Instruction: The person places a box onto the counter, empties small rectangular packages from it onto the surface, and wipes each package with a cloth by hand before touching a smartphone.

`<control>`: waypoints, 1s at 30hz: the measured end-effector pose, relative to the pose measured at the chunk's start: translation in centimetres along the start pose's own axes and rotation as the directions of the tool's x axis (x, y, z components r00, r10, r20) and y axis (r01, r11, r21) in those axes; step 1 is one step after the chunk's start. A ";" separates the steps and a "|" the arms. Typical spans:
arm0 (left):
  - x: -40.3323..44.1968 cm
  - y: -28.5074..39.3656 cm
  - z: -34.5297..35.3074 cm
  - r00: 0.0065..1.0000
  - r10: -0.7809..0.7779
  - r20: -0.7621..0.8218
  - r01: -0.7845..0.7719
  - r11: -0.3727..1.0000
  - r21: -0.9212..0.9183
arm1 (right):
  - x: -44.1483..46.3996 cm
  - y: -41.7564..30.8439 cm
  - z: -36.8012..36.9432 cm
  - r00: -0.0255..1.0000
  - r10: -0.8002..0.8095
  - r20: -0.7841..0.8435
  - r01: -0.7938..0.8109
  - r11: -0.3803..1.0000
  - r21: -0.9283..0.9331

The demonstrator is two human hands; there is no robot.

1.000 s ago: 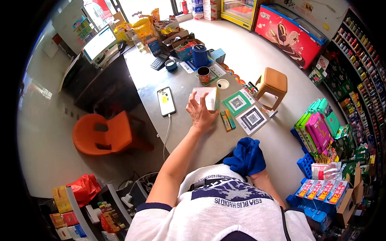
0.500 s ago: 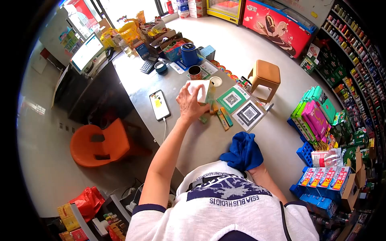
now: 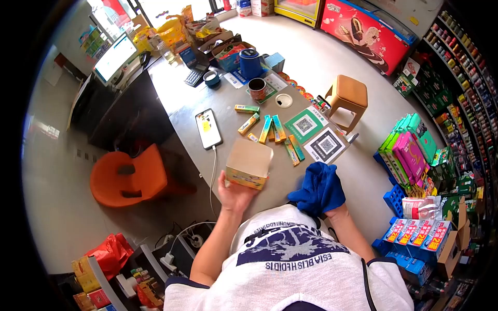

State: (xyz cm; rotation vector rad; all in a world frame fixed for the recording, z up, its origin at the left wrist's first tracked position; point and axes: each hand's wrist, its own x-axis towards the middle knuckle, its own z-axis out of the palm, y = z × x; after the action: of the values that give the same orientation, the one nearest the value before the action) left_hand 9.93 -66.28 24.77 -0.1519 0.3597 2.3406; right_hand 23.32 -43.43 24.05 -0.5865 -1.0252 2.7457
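Observation:
My left hand [image 3: 236,194] grips a small cardboard box [image 3: 249,155] from below and the left, near the counter's front edge. A plain tan face of the box points up, and printed colour shows along its near side. My right hand [image 3: 337,210] is mostly covered by a bunched blue cloth [image 3: 319,192] that it holds close to my shirt. Beyond the box, several slim green, orange and yellow packets [image 3: 277,128] lie scattered on the grey counter [image 3: 233,124]. A phone [image 3: 208,128] with a cable plugged in rests left of them.
Two QR code cards [image 3: 306,124] lie at the counter's right edge. Farther back stand an open tin [image 3: 257,89], its round lid [image 3: 284,100], a blue canister [image 3: 250,63] and a calculator [image 3: 196,75]. An orange chair [image 3: 129,176] is at left; a tan stool [image 3: 348,96] stands right.
My left hand has drawn the box toward me, from beside the tin to the near edge, and now holds it from below. The packets are uncovered. The cloth stays in my right hand.

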 end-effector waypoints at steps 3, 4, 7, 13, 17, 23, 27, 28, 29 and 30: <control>-1.3 -1.6 -3.4 0.987 -0.079 -0.138 0.071 0.996 -0.058 | 2.1 0.9 0.0 1.000 0.021 0.016 -0.019 0.992 -0.122; -1.3 -1.6 -5.4 0.925 -0.082 -0.371 0.077 0.997 -0.027 | 2.3 0.7 0.9 0.996 0.044 0.074 -0.035 0.992 -0.120; -1.6 -1.0 -8.0 0.897 0.048 -0.439 0.115 0.935 0.336 | 2.9 0.8 2.2 0.994 0.086 0.074 -0.079 0.992 -0.097; -2.6 0.3 -4.7 0.798 0.364 -0.481 0.236 0.546 0.804 | 3.1 0.4 0.4 0.992 0.002 0.123 0.015 0.990 -0.141; -1.4 0.7 -5.2 0.837 0.528 -0.146 0.101 0.112 0.989 | 2.1 -2.0 -0.1 0.994 -0.080 0.072 0.088 0.988 -0.126; 5.0 3.2 -0.3 0.848 0.493 0.196 -0.096 -0.220 0.971 | 1.5 -3.1 -1.9 0.991 -0.116 0.069 0.110 0.990 0.089; 13.2 5.1 -2.2 0.799 0.469 0.377 -0.143 -0.460 0.876 | 1.4 -3.0 -1.6 0.984 -0.088 0.157 0.062 0.984 0.165; 15.0 5.2 -2.9 0.795 0.467 0.386 -0.085 -0.545 0.834 | 1.3 -3.0 -0.9 0.971 -0.087 0.221 0.043 0.980 0.196; 16.7 5.2 -3.6 0.792 0.465 0.395 -0.025 -0.623 0.782 | 1.2 -3.1 -0.3 0.983 -0.088 0.164 0.058 0.982 0.178; 17.6 5.2 -3.5 0.790 0.463 0.402 0.037 -0.691 0.722 | 1.0 -3.1 0.3 0.991 -0.088 0.103 0.071 0.985 0.158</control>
State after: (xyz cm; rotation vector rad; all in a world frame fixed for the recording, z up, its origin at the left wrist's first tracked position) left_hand -6.21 -59.08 18.74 0.7206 3.0835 1.0479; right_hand 22.35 -41.01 25.98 -0.3665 -0.8279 2.7797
